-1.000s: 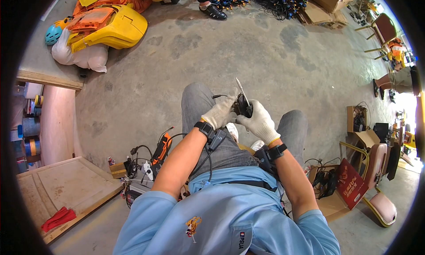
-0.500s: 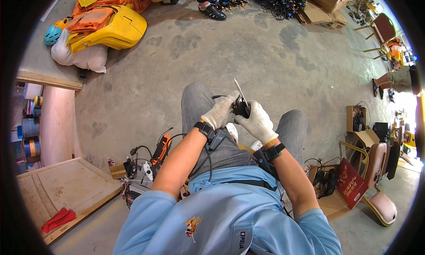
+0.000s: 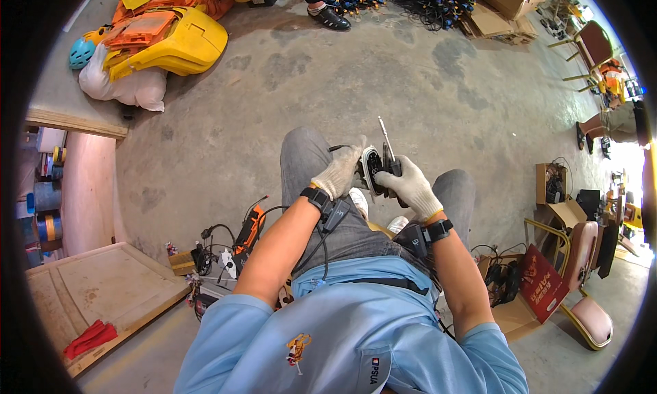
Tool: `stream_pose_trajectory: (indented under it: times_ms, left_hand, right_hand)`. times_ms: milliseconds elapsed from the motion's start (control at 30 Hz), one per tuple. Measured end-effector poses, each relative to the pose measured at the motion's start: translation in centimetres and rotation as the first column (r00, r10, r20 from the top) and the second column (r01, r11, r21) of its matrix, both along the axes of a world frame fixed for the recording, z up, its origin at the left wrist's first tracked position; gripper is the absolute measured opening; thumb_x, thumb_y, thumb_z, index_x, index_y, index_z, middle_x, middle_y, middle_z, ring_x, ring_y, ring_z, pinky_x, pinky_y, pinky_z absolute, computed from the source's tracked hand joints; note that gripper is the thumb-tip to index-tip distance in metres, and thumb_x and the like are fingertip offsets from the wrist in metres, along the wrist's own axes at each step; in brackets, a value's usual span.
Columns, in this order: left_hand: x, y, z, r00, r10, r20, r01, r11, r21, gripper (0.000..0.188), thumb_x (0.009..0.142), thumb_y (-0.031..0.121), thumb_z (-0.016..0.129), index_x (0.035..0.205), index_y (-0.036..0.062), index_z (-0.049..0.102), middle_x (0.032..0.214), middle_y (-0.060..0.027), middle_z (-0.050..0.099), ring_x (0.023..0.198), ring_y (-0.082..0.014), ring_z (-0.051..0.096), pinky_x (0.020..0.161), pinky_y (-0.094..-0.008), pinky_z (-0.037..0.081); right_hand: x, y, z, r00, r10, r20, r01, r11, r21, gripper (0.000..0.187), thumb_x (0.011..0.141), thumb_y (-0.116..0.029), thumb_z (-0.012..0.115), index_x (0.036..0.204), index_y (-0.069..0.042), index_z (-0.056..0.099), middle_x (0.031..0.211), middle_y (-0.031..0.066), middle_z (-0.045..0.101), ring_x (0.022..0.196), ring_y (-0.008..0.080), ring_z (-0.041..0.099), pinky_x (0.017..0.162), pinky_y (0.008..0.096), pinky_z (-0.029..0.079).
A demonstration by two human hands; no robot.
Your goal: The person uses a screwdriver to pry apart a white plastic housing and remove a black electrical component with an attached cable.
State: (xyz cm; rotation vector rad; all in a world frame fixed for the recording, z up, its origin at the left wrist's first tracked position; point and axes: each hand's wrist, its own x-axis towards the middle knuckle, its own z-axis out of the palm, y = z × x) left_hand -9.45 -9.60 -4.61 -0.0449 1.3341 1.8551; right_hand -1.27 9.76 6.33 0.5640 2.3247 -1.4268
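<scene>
In a white knit glove, my left hand (image 3: 341,172) is closed round a small oval housing (image 3: 372,168) with a pale rim and a black inside, held in front of my knees. A short black cable end pokes out beside that hand. My right hand (image 3: 415,190), gloved alike, grips a screwdriver (image 3: 385,135), its metal shaft pointing up and away from me. A dark part beside the screwdriver, against the right fingers, is too small to make out. The right thumb and fingers lie close to the housing's inner face.
An orange-and-black tool (image 3: 249,228) lies among cables left of my legs. A wooden board (image 3: 109,284) bears a red cloth. At right are an open carton (image 3: 517,319) and chairs. Yellow plastic shells (image 3: 195,45) lie far left, bundled cables far ahead. Other people's feet show.
My right hand has moved slightly right and turned, drawing away from the left. The pale-rimmed black inside of the housing now shows, and the screwdriver has shifted right with my hand.
</scene>
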Motion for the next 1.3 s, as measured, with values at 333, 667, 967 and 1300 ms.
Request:
stream_pose_trajectory:
  times_ms: [333,667,967,1300]
  left_hand:
    - [0.7,0.1,3.7,0.988,-0.031,0.15,0.011,0.991,0.134,0.029,0.108,0.033,0.067,0.121,0.0066,0.069,0.107,-0.0057,0.073,0.096,-0.0173,0.071,0.091,-0.0349,0.058]
    - [0.8,-0.5,4.7,0.994,-0.075,0.082,0.067,0.993,0.095,0.03,0.103,0.012,0.072,0.131,0.0055,0.066,0.112,-0.0032,0.072,0.099,-0.0158,0.071,0.09,-0.0331,0.059]
    - [0.9,0.1,4.3,0.991,0.052,0.126,-0.064,0.994,0.092,0.045,0.111,0.043,0.063,0.132,0.0035,0.067,0.107,-0.0046,0.074,0.092,-0.0172,0.073,0.084,-0.0342,0.062]
    - [0.4,-0.1,4.7,0.999,0.037,0.023,-0.036,0.999,-0.028,0.05,0.11,0.053,0.061,0.121,0.0045,0.067,0.093,-0.0067,0.073,0.08,-0.018,0.073,0.071,-0.034,0.063]
  right_hand:
    - [1.2,3.1,-0.8,0.979,-0.206,-0.002,0.171,0.817,-0.55,0.037,0.096,-0.028,0.069,0.117,0.002,0.07,0.093,0.0041,0.069,0.077,0.013,0.061,0.071,0.029,0.05]
    - [1.8,4.0,-1.6,0.967,-0.254,0.004,0.23,0.87,-0.436,0.034,0.093,-0.024,0.07,0.114,0.002,0.07,0.089,0.0027,0.067,0.075,0.0118,0.06,0.068,0.028,0.049]
    - [2.1,3.9,-3.5,0.943,-0.332,-0.004,0.295,0.844,-0.448,0.03,0.09,-0.019,0.076,0.109,0.003,0.068,0.085,0.0033,0.065,0.071,0.0116,0.059,0.066,0.0285,0.049]
    - [2.6,4.6,-5.8,0.899,-0.43,0.085,0.397,0.716,-0.574,0.023,0.093,-0.015,0.075,0.105,0.002,0.065,0.087,0.0052,0.066,0.072,0.0128,0.063,0.068,0.0289,0.055]
